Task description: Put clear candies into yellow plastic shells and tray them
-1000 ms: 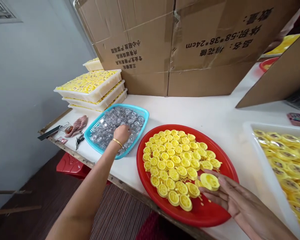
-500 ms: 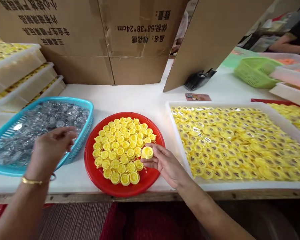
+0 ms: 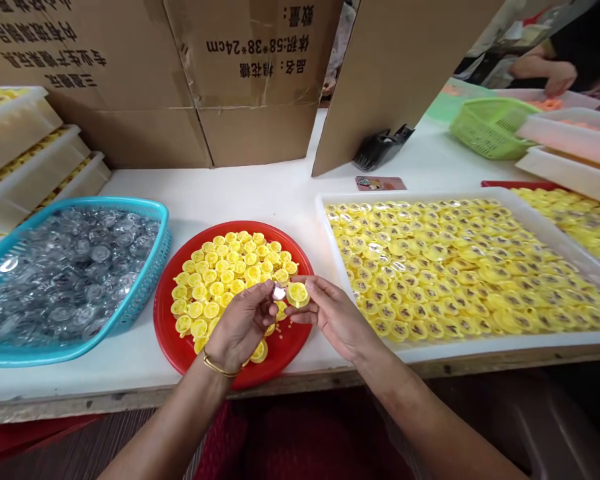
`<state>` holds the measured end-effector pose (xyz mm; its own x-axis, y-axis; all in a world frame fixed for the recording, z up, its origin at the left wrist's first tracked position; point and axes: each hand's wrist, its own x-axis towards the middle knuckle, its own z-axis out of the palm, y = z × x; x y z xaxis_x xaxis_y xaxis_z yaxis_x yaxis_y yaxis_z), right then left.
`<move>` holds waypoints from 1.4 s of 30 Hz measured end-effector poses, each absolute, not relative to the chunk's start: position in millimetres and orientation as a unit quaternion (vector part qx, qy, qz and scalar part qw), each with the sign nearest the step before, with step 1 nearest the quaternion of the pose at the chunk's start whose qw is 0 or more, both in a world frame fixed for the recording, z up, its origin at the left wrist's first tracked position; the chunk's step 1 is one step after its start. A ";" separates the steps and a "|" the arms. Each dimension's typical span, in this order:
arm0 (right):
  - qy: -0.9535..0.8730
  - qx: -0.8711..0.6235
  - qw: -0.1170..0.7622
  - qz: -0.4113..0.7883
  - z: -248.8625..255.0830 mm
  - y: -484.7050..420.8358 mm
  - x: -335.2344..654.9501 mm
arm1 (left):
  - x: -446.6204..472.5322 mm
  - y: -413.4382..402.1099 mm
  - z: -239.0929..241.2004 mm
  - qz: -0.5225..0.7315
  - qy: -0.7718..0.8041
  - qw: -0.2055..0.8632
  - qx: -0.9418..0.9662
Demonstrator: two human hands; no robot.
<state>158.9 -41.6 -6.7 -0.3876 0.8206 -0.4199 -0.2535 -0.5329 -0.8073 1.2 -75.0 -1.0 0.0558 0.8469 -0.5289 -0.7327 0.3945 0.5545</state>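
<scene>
Over the red round tray (image 3: 173,337), my two hands meet. My left hand (image 3: 243,327) pinches a small clear plastic lid (image 3: 279,292) between its fingertips. My right hand (image 3: 333,317) holds a small yellow cup (image 3: 298,294) right beside that lid. Several more yellow cups (image 3: 220,273) fill the red tray under my hands. A blue basket (image 3: 145,300) heaped with clear lids (image 3: 65,267) stands to the left of the tray.
A white tray (image 3: 480,347) packed with covered yellow cups lies at the right. Stacked white trays (image 3: 25,167) sit far left, cardboard boxes (image 3: 180,80) stand behind. A green basket (image 3: 490,127) and another person's hand (image 3: 555,83) are far right.
My left hand left the blue basket with a clear lid and came right to meet the yellow cup in my right hand. The camera turned right.
</scene>
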 end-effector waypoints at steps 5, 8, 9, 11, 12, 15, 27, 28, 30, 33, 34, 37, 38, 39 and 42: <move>-0.331 -0.433 0.350 0.762 -8.3 -37.7 162.9 | 13.4 -67.8 -0.4 0.547 0.407 0.730 0.047; -0.323 -0.435 0.352 0.763 -9.2 -37.0 163.1 | 16.8 -65.0 -1.7 0.548 0.408 0.729 0.040; -0.322 -0.436 0.353 0.763 -9.6 -36.9 163.2 | 17.4 -64.5 -2.2 0.548 0.409 0.729 0.040; -0.320 -0.438 0.353 0.762 -10.4 -36.8 163.5 | 17.8 -64.0 -3.4 0.550 0.410 0.726 0.042; -0.319 -0.439 0.353 0.762 -10.6 -36.7 163.6 | 17.8 -63.8 -4.1 0.551 0.411 0.725 0.046; -0.312 -0.438 0.354 0.765 -11.1 -36.1 163.7 | 17.1 -62.6 -5.2 0.557 0.418 0.714 0.072; -0.315 -0.412 0.368 0.772 -9.1 -32.4 162.0 | 19.6 -49.2 7.6 0.516 0.483 0.651 0.277; -0.316 -0.411 0.371 0.770 -8.5 -31.7 162.6 | 20.1 -47.7 8.9 0.515 0.482 0.649 0.284; -0.319 -0.409 0.375 0.768 -7.3 -30.1 163.9 | 20.4 -44.6 11.8 0.512 0.473 0.656 0.290; -0.323 -0.400 0.376 0.771 -4.8 -28.2 165.1 | 19.7 -39.7 16.6 0.507 0.442 0.686 0.278; -0.321 -0.399 0.379 0.771 -3.8 -27.7 165.0 | 19.4 -38.0 17.9 0.508 0.432 0.694 0.272; -0.309 -0.404 0.390 0.768 -0.7 -27.1 164.2 | 19.1 -33.2 20.6 0.515 0.411 0.705 0.262; -0.306 -0.405 0.392 0.767 0.1 -27.0 163.9 | 19.2 -31.9 21.1 0.514 0.406 0.708 0.264; -0.305 -0.404 0.393 0.768 0.7 -26.9 163.7 | 19.2 -30.9 21.4 0.513 0.401 0.710 0.267; -0.313 -0.387 0.394 0.773 1.2 -26.5 163.6 | 19.4 -29.5 21.8 0.511 0.398 0.711 0.272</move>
